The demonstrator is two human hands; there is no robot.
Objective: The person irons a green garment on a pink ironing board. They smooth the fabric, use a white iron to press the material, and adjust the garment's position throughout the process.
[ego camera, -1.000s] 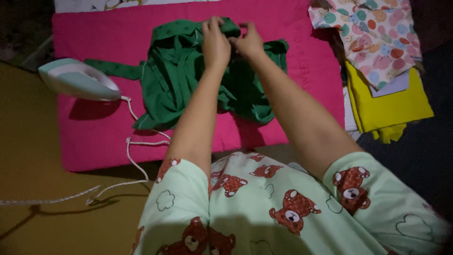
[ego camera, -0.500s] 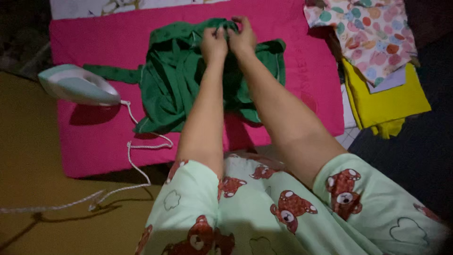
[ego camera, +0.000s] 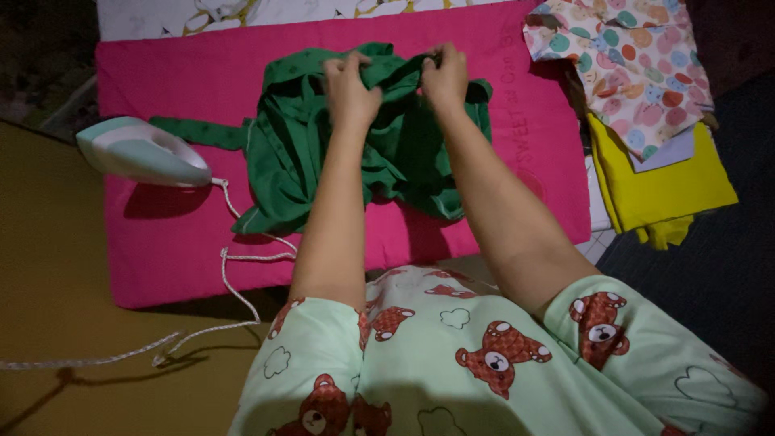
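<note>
A dark green garment [ego camera: 355,153] with faint small marks is seen on a bright pink mat [ego camera: 161,242]. At nine o'clock, a white and pale green iron [ego camera: 141,152] with a white cord [ego camera: 234,282] is shown. At two o'clock, a cream cloth with coloured dots [ego camera: 630,64] is laid over yellow fabric [ego camera: 662,194].
</note>
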